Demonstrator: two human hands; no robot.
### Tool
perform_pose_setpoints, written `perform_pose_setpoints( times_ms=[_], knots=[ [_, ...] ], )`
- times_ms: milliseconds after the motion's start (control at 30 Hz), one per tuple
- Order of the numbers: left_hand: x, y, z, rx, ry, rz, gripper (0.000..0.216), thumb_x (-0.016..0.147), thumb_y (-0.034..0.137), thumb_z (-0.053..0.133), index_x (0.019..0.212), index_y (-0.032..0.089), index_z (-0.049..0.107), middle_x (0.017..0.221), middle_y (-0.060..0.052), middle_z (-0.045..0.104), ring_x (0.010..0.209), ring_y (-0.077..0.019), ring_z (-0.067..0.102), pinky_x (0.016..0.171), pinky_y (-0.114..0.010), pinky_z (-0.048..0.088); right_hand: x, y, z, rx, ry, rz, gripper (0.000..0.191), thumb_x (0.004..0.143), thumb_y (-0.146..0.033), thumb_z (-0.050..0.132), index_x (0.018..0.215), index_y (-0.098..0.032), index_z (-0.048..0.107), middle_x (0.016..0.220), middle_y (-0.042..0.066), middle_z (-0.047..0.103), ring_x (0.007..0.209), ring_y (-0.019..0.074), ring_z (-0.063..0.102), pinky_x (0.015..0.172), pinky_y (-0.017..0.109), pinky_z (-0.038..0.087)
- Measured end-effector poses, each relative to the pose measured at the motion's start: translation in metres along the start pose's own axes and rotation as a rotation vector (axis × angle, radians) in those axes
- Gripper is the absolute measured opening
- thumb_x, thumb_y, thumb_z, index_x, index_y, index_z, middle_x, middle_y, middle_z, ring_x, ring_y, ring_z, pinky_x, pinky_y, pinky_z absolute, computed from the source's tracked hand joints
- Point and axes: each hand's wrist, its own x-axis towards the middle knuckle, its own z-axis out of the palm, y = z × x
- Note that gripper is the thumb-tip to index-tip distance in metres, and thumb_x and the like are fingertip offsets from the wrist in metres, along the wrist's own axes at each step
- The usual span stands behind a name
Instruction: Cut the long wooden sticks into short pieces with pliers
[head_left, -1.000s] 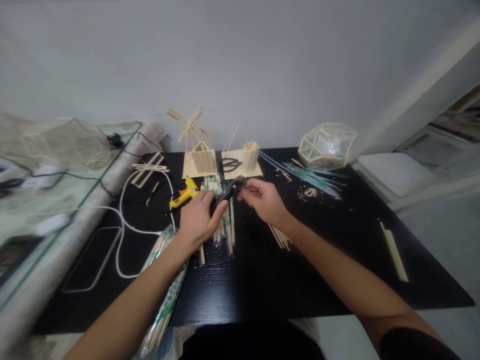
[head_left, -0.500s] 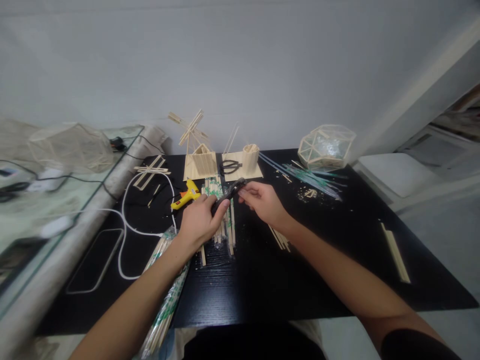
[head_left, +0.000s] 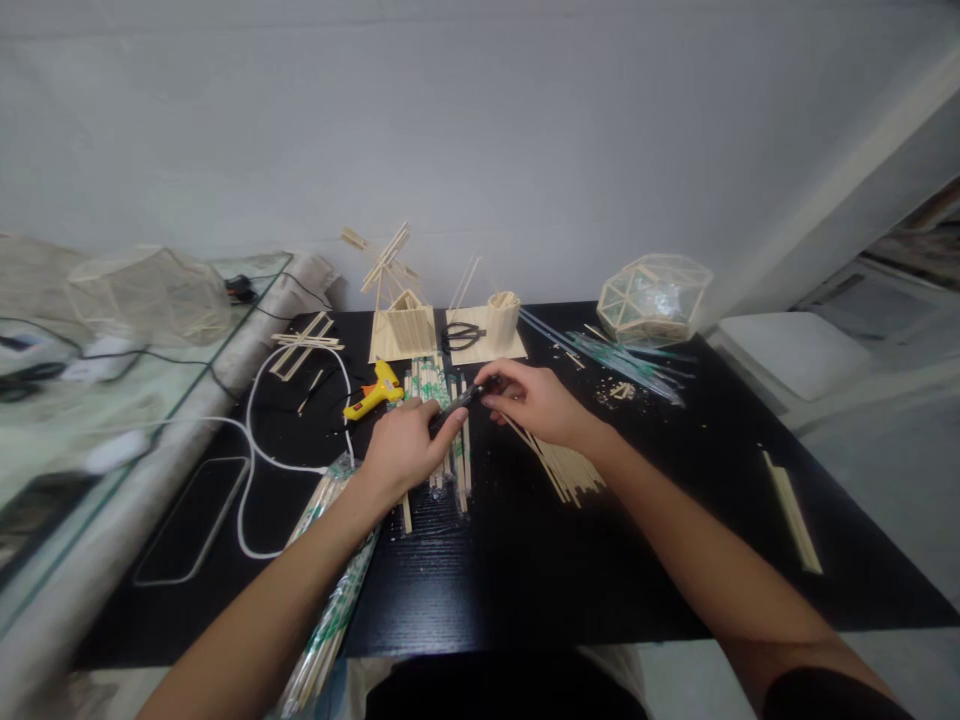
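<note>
My left hand (head_left: 409,440) is closed around a slim black hand tool (head_left: 459,404), which slants up to the right; its exact kind is too dark to make out. At the tool's far end, my right hand (head_left: 536,400) has its fingertips pinched together. What lies between those fingertips is hidden. Beneath my right hand and wrist, a row of bare wooden sticks (head_left: 566,470) lies on the black table (head_left: 525,580). Wrapped chopsticks (head_left: 427,380) lie just beyond my left hand, and a yellow glue gun (head_left: 375,390) is beside them.
Behind stand a stick windmill (head_left: 411,330) and a round stick cup (head_left: 503,320) on wooden bases, with black scissors (head_left: 463,336). Empty wrappers (head_left: 637,365) and a faceted stick frame (head_left: 654,295) are back right. A white cable (head_left: 247,480) loops at left. More wrapped chopsticks (head_left: 330,620) overhang the front edge.
The black tool and my right fingertips have come slightly lower and nearer to me. More of the bare stick row shows under my right wrist.
</note>
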Motion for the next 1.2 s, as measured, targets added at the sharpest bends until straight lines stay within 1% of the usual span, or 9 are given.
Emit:
perform_pose_setpoints(
  times_ms=[100, 233, 533, 600, 733, 967, 1033, 1100, 1200],
  knots=[
    [0.0, 0.001, 0.0, -0.001, -0.017, 0.006, 0.063, 0.099, 0.068, 0.027, 0.081, 0.02, 0.064, 0.082, -0.01, 0.066, 0.078, -0.0256, 0.064, 0.068, -0.034, 0.04, -0.001, 0.0, -0.004, 0.04, -0.033, 0.042, 0.014, 0.087, -0.022, 0.067, 0.101, -0.02, 0.063, 0.081, 0.001, 0.066, 0.06, 0.0139, 0.069, 0.059, 0.029, 0.059],
    [0.0, 0.001, -0.001, -0.004, -0.026, 0.004, 0.062, 0.099, 0.067, 0.029, 0.075, 0.02, 0.061, 0.077, -0.009, 0.068, 0.074, -0.0255, 0.064, 0.064, -0.033, 0.036, 0.001, 0.005, -0.002, 0.089, -0.04, 0.066, 0.013, 0.086, -0.023, 0.068, 0.098, -0.02, 0.063, 0.076, 0.0, 0.066, 0.062, 0.0147, 0.07, 0.061, 0.03, 0.061],
    [0.0, 0.0, 0.0, 0.073, 0.027, -0.01, 0.063, 0.097, 0.072, 0.031, 0.074, 0.021, 0.06, 0.079, -0.01, 0.07, 0.071, -0.0254, 0.064, 0.059, -0.033, 0.033, 0.0, 0.002, 0.0, 0.162, -0.088, 0.128, 0.012, 0.088, -0.02, 0.063, 0.097, -0.022, 0.055, 0.073, 0.0, 0.069, 0.056, 0.0134, 0.066, 0.052, 0.027, 0.059],
    [0.001, -0.001, 0.001, 0.087, 0.037, -0.018, 0.064, 0.096, 0.072, 0.032, 0.073, 0.021, 0.06, 0.078, -0.01, 0.069, 0.071, -0.0257, 0.065, 0.058, -0.033, 0.033, 0.0, 0.001, 0.001, 0.165, -0.082, 0.143, 0.013, 0.088, -0.021, 0.063, 0.097, -0.022, 0.054, 0.071, -0.001, 0.068, 0.053, 0.012, 0.063, 0.047, 0.024, 0.055],
    [0.001, -0.002, 0.001, 0.102, 0.038, -0.025, 0.063, 0.096, 0.072, 0.033, 0.074, 0.021, 0.062, 0.078, -0.01, 0.069, 0.07, -0.0251, 0.065, 0.059, -0.032, 0.035, 0.001, 0.001, 0.003, 0.149, -0.056, 0.156, 0.011, 0.089, -0.023, 0.062, 0.095, -0.022, 0.054, 0.068, -0.003, 0.065, 0.046, 0.0074, 0.051, 0.038, 0.016, 0.04],
    [0.002, -0.004, 0.002, 0.087, 0.06, -0.053, 0.064, 0.096, 0.072, 0.032, 0.072, 0.021, 0.061, 0.077, -0.011, 0.069, 0.068, -0.0254, 0.064, 0.058, -0.032, 0.036, 0.002, 0.003, 0.003, 0.169, -0.01, 0.129, 0.009, 0.093, -0.028, 0.059, 0.096, -0.023, 0.052, 0.067, -0.004, 0.058, 0.046, 0.0067, 0.041, 0.038, 0.018, 0.032],
    [0.002, -0.005, 0.001, 0.082, 0.05, -0.071, 0.065, 0.096, 0.073, 0.031, 0.071, 0.021, 0.061, 0.076, -0.012, 0.068, 0.068, -0.0261, 0.064, 0.059, -0.032, 0.036, 0.003, 0.002, -0.006, 0.19, 0.029, 0.096, 0.009, 0.095, -0.03, 0.058, 0.097, -0.024, 0.051, 0.067, -0.005, 0.057, 0.046, 0.0069, 0.04, 0.04, 0.019, 0.03],
    [0.003, -0.007, 0.001, 0.084, 0.035, -0.085, 0.067, 0.096, 0.074, 0.03, 0.07, 0.021, 0.061, 0.074, -0.012, 0.068, 0.067, -0.0262, 0.064, 0.059, -0.032, 0.036, 0.005, 0.004, -0.021, 0.16, 0.126, 0.043, 0.011, 0.096, -0.033, 0.058, 0.097, -0.024, 0.051, 0.068, -0.004, 0.057, 0.049, 0.0078, 0.041, 0.043, 0.021, 0.03],
    [0.004, -0.008, 0.001, 0.084, 0.023, -0.088, 0.067, 0.096, 0.074, 0.029, 0.068, 0.021, 0.06, 0.072, -0.011, 0.067, 0.067, -0.0258, 0.064, 0.059, -0.032, 0.035, 0.01, 0.015, -0.059, -0.01, 0.391, -0.012, 0.015, 0.095, -0.037, 0.059, 0.096, -0.024, 0.053, 0.071, -0.002, 0.059, 0.055, 0.0108, 0.047, 0.05, 0.025, 0.036]
  ],
)
